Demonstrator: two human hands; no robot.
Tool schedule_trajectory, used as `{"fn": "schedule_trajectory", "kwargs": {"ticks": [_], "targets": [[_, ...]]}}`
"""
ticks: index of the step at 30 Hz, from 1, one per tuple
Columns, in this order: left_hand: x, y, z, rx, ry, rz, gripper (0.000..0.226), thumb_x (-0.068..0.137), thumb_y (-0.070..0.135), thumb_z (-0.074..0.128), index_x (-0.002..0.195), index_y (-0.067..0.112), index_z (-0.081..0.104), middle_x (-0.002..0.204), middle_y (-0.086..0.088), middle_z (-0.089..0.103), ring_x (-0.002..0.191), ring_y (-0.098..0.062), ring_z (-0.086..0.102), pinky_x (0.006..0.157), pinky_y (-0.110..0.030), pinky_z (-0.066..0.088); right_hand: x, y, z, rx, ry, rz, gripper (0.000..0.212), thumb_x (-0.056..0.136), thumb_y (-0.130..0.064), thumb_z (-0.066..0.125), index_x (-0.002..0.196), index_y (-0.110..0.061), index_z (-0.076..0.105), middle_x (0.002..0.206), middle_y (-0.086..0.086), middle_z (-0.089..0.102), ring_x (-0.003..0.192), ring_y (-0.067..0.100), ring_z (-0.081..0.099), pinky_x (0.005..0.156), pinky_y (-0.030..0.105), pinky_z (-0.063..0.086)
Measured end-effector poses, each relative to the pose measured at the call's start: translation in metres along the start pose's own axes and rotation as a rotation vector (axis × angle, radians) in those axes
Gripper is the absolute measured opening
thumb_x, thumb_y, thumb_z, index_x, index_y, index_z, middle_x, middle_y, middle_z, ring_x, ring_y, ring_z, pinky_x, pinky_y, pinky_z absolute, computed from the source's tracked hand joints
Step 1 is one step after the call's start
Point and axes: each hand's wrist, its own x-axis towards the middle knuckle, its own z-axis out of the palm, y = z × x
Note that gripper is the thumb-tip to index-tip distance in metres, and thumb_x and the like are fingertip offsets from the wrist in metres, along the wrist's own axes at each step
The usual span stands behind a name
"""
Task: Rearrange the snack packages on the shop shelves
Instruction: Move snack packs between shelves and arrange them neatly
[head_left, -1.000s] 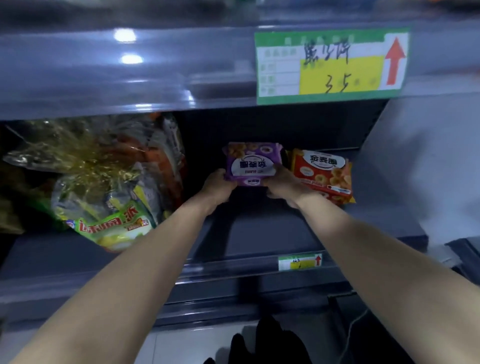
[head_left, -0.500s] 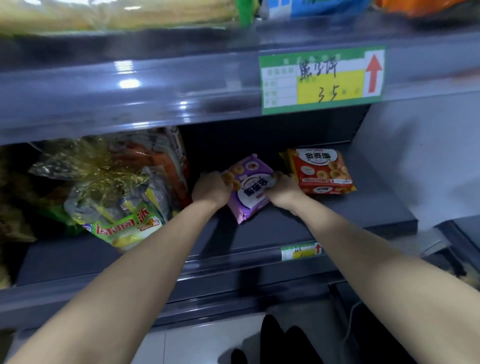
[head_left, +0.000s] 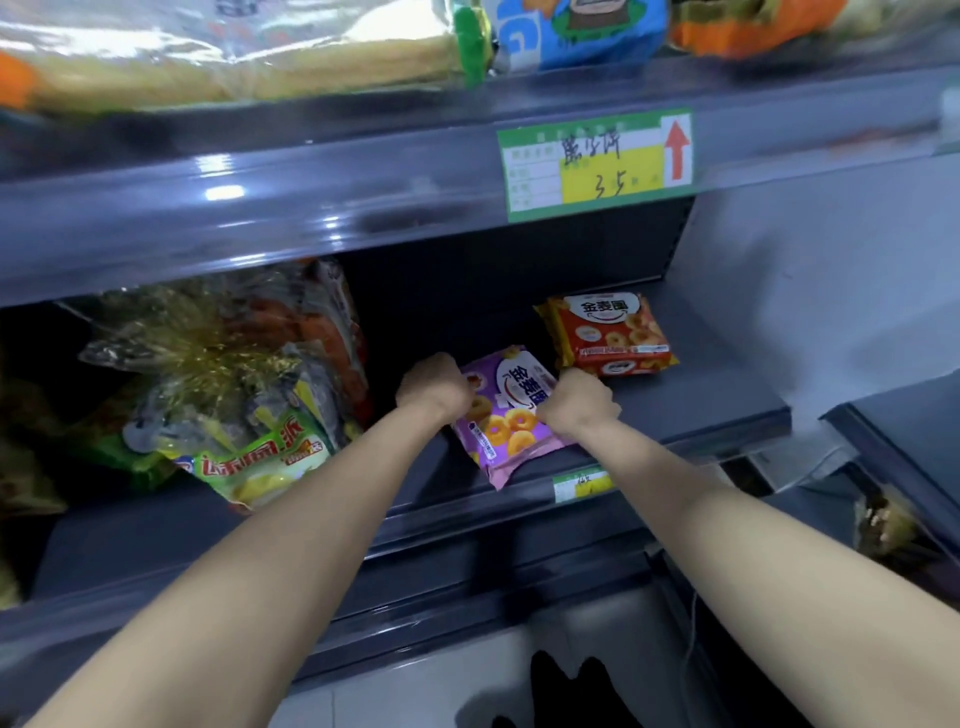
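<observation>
Both hands (head_left: 506, 397) gripping purple packet (head_left: 506, 421) | grey shelf (head_left: 691, 400) | red packet (head_left: 610, 335) beside

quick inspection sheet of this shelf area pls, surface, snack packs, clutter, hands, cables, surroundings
surface: dark grey lower shelf, bare between the packs; small price tag on its front edge
job's things: purple ring-snack pack tilted, one corner past the shelf front; orange-red pack lying flat behind and to its right, apart from it
clutter: heap of clear and green bags on the shelf's left side
grippers: left hand and right hand both closed on the purple pack's edges
cables: one thin light cord hanging at lower right
surroundings: upper shelf with large bags; green and yellow price label with a red arrow; pale floor below
</observation>
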Motion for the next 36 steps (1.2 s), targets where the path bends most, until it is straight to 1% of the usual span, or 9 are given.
{"fn": "schedule_trajectory", "kwargs": {"ticks": [3,8,12,15,17,20,26,34,36], "targets": [[0.005,0.005,0.003,0.016,-0.059,0.130,0.059,0.091,0.033,0.055,0.140,0.009,0.034,0.142,-0.015,0.039,0.126,-0.030,0.044,0.100,-0.038,0.042,-0.010,-0.004,-0.002,0.005,0.084,-0.047,0.028,0.083,-0.009,0.058,0.110,-0.003,0.059,0.122,0.020,0.053,0.110,0.036,0.052,0.082,0.034,0.048],[0.010,0.005,0.008,0.080,-0.158,0.088,0.080,0.084,0.047,0.061,0.145,0.011,0.025,0.148,-0.016,0.031,0.133,-0.033,0.036,0.107,-0.044,0.035,-0.022,-0.002,-0.001,0.237,-0.190,0.015,0.021,0.085,-0.013,0.059,0.105,-0.004,0.062,0.095,0.012,0.063,0.078,0.028,0.063,0.061,0.033,0.057],[0.012,0.001,0.008,0.015,-0.179,0.019,0.064,0.082,0.053,0.061,0.126,0.008,0.052,0.135,-0.017,0.049,0.119,-0.032,0.050,0.097,-0.036,0.042,-0.020,-0.002,0.004,0.346,-0.198,0.026,0.053,0.086,-0.010,0.059,0.133,0.000,0.036,0.078,0.002,0.053,0.073,0.018,0.054,0.052,0.025,0.044],[0.009,-0.004,0.013,-0.100,-0.169,-0.081,0.072,0.079,0.052,0.065,0.132,0.008,0.046,0.141,-0.019,0.039,0.125,-0.033,0.042,0.101,-0.037,0.040,-0.021,-0.004,0.006,0.624,-0.241,0.098,0.078,0.085,-0.008,0.061,0.146,-0.013,0.012,0.110,0.010,0.058,0.092,0.022,0.060,0.070,0.030,0.052],[0.005,-0.006,0.012,-0.354,-0.189,-0.092,0.051,0.081,0.034,0.071,0.119,0.005,0.055,0.117,-0.015,0.060,0.096,-0.022,0.059,0.076,-0.026,0.049,-0.022,-0.006,0.006,0.745,-0.234,0.159,0.073,0.085,-0.004,0.061,0.143,-0.014,0.017,0.121,0.014,0.057,0.106,0.029,0.061,0.088,0.043,0.052],[-0.009,-0.008,0.000,-0.517,-0.111,-0.099,0.025,0.081,0.018,0.071,0.102,0.010,0.059,0.076,-0.002,0.060,0.062,-0.010,0.055,0.043,-0.015,0.042,-0.029,-0.012,0.001,0.832,-0.195,0.156,0.036,0.085,0.003,0.056,0.118,-0.006,0.044,0.106,0.017,0.064,0.101,0.029,0.064,0.086,0.044,0.054],[-0.044,-0.014,-0.035,-0.532,0.040,-0.055,0.052,0.076,0.014,0.074,0.119,-0.001,0.050,0.117,-0.017,0.061,0.103,-0.028,0.062,0.074,-0.029,0.050,-0.065,-0.034,-0.010,0.881,-0.082,0.098,0.029,0.083,0.001,0.062,0.107,-0.011,0.050,0.112,0.017,0.064,0.102,0.033,0.064,0.091,0.046,0.052],[-0.112,-0.036,-0.059,-0.606,0.029,0.023,0.061,0.074,0.018,0.076,0.122,0.000,0.044,0.118,-0.015,0.060,0.102,-0.029,0.061,0.073,-0.030,0.049,-0.142,-0.046,-0.020,0.896,0.042,0.078,0.045,0.083,-0.006,0.065,0.122,-0.016,0.043,0.095,0.003,0.062,0.083,0.021,0.064,0.064,0.031,0.056],[-0.129,-0.041,-0.066,-0.618,0.028,0.029,0.063,0.074,0.018,0.076,0.123,0.001,0.041,0.119,-0.014,0.058,0.103,-0.028,0.060,0.073,-0.030,0.048,-0.159,-0.047,-0.022,0.865,0.065,0.080,0.047,0.082,-0.008,0.066,0.124,-0.015,0.043,0.106,0.007,0.063,0.089,0.023,0.065,0.073,0.036,0.058]]}}
